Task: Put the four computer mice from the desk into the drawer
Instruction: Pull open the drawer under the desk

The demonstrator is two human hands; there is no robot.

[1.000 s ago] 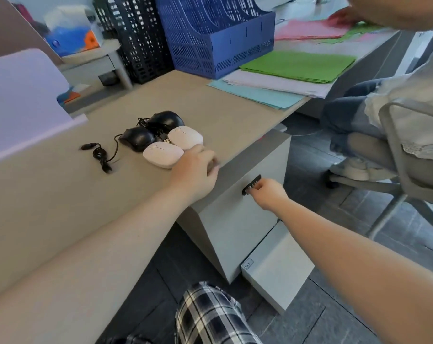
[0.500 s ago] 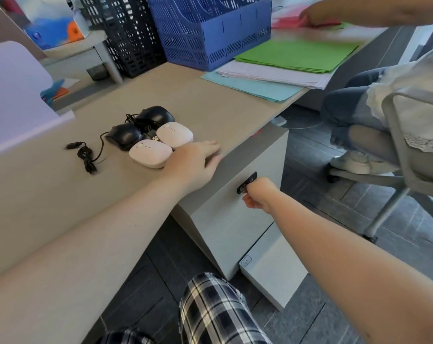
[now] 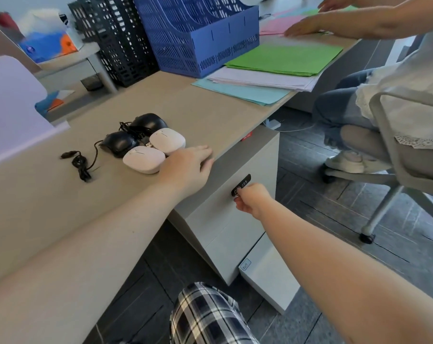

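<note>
Two white mice (image 3: 143, 158) (image 3: 167, 140) and two black corded mice (image 3: 118, 143) (image 3: 149, 121) lie bunched on the beige desk (image 3: 49, 194). A loose black cable (image 3: 80, 163) trails to their left. My left hand (image 3: 188, 166) rests flat on the desk edge, fingers together, just right of the nearer white mouse and holding nothing. My right hand (image 3: 251, 199) is closed on the dark handle (image 3: 241, 184) of the grey drawer (image 3: 225, 219) under the desk. The drawer front looks shut.
A blue file rack (image 3: 200, 38) and a black one (image 3: 116, 40) stand at the back of the desk. Stacked coloured paper (image 3: 272, 70) lies to the right. Another person on a wheeled chair (image 3: 396, 150) sits to the right, hands over papers. A lower grey drawer (image 3: 270, 276) sticks out.
My left hand has flattened on the desk edge, fingers stretched out. My right hand stays on the drawer handle. The other person's hands have moved over the pink papers.
</note>
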